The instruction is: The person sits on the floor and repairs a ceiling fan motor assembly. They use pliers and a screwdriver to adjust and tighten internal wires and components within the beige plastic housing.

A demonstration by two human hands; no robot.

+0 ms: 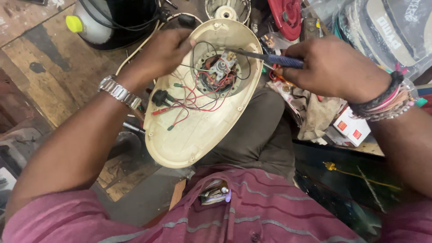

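Note:
A cream, egg-shaped appliance base (198, 130) lies upside down on my lap, its open shell showing a small motor (219, 72) with red and black wires (193, 101). My left hand (164, 51) grips the upper left rim of the shell, thumb over the edge; a metal watch (119, 92) is on that wrist. My right hand (328, 67) holds a blue-handled screwdriver (270, 58) whose tip rests on the motor. Bead bracelets (387, 99) circle my right wrist.
A black and white appliance with a yellow cap (96, 22) stands at the top left on a worn wooden surface (40, 58). A red part (285, 15), rags (315, 112), a small white and red box (353, 128) and bagged goods (387, 27) crowd the right.

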